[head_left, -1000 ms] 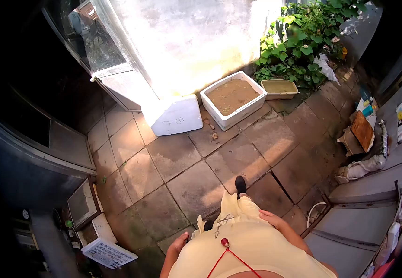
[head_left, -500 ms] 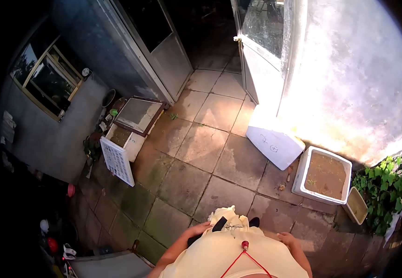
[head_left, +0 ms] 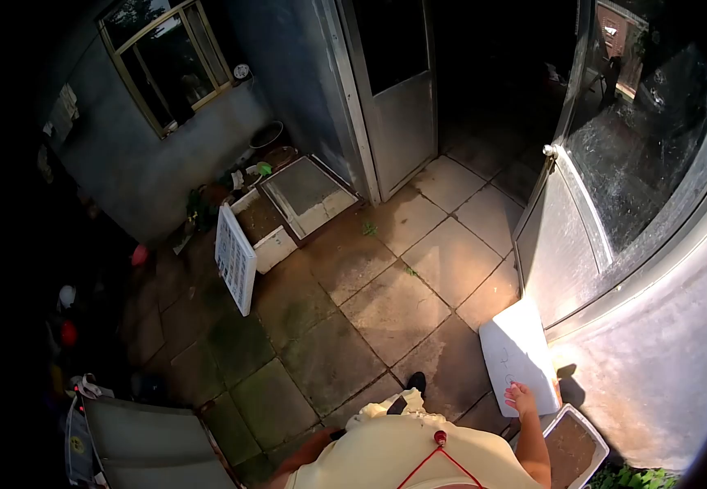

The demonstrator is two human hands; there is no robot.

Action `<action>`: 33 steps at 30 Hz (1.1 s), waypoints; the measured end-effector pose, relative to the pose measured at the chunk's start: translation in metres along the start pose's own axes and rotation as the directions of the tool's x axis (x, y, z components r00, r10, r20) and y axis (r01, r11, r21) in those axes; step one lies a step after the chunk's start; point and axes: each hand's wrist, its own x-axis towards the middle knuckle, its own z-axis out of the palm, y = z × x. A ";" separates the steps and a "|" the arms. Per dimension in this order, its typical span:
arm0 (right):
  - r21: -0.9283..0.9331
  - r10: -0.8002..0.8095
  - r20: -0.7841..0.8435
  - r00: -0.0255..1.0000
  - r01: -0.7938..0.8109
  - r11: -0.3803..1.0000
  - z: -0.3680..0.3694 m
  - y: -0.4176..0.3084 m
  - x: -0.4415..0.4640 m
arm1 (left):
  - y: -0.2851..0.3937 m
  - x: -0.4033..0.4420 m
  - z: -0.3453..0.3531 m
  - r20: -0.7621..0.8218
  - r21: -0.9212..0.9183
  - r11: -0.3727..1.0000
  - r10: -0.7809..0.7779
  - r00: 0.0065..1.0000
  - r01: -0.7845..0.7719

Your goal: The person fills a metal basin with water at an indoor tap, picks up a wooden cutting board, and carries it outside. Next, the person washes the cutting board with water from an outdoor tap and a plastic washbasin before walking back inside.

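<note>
My right hand (head_left: 521,399) is stretched forward, its fingers apart and nothing in them. Below or behind it lies a white foam lid (head_left: 516,346) with dark marks, leaning by the wall; I cannot tell whether the fingers touch it. Close by the right forearm stands a white foam box (head_left: 579,456) filled with brown soil, partly hidden by the arm. My left hand (head_left: 327,440) hangs low beside my yellow top, in shadow, and its fingers do not show clearly. A dark shoe tip (head_left: 416,381) shows in front of the top.
A metal-framed glass door (head_left: 565,236) stands ajar on the right, beside a dark doorway. At the left wall is a soil-filled foam box (head_left: 276,248) with a framed pane (head_left: 309,196) and an upright white panel (head_left: 235,259). A grey metal surface (head_left: 154,440) is at lower left.
My view has turned right and I have come closer to the foam lid and door. My right hand has lifted from my side and reached forward to the lid.
</note>
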 end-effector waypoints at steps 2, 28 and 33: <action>-0.004 0.138 0.030 0.990 -0.138 0.990 0.016 -0.011 0.019 | -0.025 0.082 -0.019 0.145 -0.304 0.921 -0.208 0.967 0.244; -0.438 0.101 0.183 0.978 -0.011 0.899 0.075 -0.574 0.604 | 0.202 0.583 -0.205 -0.027 -0.635 0.450 -0.826 0.564 0.628; -0.172 -0.194 0.286 0.938 0.250 0.953 0.173 -0.710 0.642 | 0.238 0.657 -0.272 0.120 -0.484 0.576 -0.702 0.702 0.659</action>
